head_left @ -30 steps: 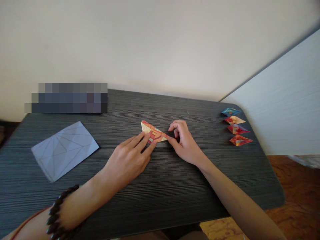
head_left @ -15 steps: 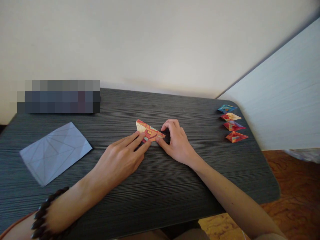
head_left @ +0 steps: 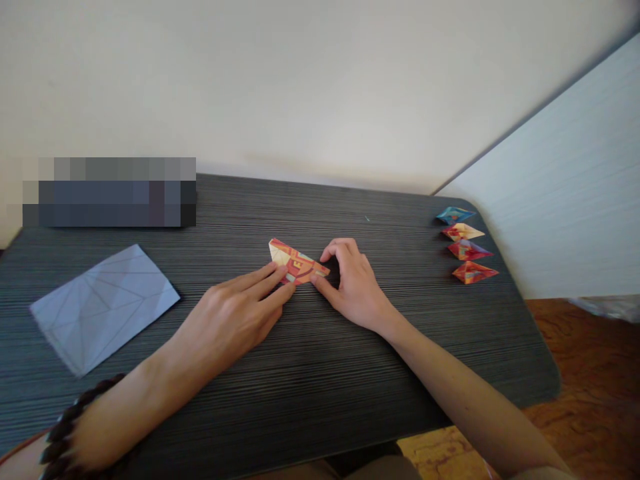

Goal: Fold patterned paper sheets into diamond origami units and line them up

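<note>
Mid-frame, the left hand presses the folded paper, fingers slightly spread; the right hand curls at its tip, pinch unclear. Uneven pressure could skew the paper.

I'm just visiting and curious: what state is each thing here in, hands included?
Left hand: fingers extended, tips on the red-and-yellow, roughly triangular folded paper
Right hand: fingers curled, thumb touching the paper's right end
Folded paper: creased, unfinished or finished cannot tell
Four small diamond-shaped folded papers: lined up, unheld
Pale blue-grey rectangular sheet: lying flat, unheld
Dark beaded bracelet: worn
</note>
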{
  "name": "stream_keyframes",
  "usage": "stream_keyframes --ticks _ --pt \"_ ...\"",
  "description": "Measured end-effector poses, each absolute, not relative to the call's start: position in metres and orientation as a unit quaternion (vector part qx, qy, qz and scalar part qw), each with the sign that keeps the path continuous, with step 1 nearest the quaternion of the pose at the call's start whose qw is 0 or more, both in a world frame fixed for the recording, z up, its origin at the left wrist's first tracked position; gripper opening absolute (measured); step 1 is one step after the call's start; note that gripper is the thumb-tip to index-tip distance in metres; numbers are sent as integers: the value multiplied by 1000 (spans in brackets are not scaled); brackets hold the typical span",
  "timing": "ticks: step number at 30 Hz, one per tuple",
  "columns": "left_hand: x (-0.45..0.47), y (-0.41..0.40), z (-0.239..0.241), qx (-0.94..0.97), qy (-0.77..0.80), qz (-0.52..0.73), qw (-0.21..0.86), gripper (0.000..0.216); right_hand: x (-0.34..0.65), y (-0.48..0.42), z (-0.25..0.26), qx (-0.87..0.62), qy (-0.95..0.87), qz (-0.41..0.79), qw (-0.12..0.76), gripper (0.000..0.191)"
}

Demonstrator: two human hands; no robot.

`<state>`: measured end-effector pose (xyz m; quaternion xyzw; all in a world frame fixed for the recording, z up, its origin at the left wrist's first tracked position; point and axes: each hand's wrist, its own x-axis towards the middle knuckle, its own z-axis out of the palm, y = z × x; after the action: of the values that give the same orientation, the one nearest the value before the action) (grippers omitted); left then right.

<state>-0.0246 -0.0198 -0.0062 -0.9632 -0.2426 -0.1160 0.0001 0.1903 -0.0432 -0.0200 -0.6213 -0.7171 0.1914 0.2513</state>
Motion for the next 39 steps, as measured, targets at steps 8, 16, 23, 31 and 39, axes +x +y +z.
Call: stream_keyframes --ticks 8,16,23,31,39 --pt "-20 -21 -2 -963 -253 -94 3 32 190 -43 -21 -621 -718 191 249 22" --pt "-23 -23 -5 -963 -240 -119 11 27 193 -42 -20 -603 -728 204 253 16" --pt "-19 -16 -14 -948 -260 -171 -63 26 194 -44 -26 -593 -741 168 267 25" --pt "-20 -4 -20 -902 -399 -156 -51 34 192 -46 -29 -587 -751 152 262 23" --pt "-18 -2 -22 -885 -396 -192 -153 25 191 -47 -28 -585 -757 142 252 32"
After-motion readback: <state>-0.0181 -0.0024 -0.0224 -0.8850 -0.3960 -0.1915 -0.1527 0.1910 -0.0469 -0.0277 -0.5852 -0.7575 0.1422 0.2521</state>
